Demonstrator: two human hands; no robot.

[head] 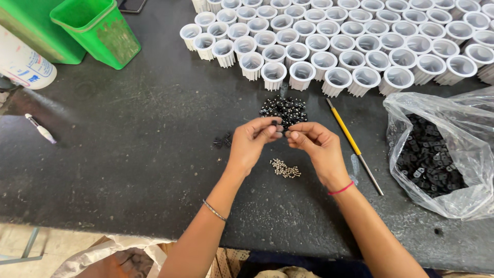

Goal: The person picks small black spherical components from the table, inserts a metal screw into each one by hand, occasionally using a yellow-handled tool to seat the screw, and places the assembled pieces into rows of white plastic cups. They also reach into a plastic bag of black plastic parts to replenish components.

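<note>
My left hand [252, 141] and my right hand [315, 146] meet fingertip to fingertip over the dark table [144, 154], pinching a small black part between them; what each one holds is too small to tell apart. Just beyond the fingers lies a heap of small black round parts [284, 109]. Under my hands sits a little pile of tiny silver screws [284, 169]. A few more black parts [222, 140] lie left of my left hand.
Rows of white ribbed plastic cups [339, 46] fill the far right. A yellow-handled screwdriver [352, 141] lies right of my hands. A clear bag of black parts [442, 154] sits at right. Green bins [98, 31], a white container [23, 64] and a small pen-like tool [41, 128] stand left.
</note>
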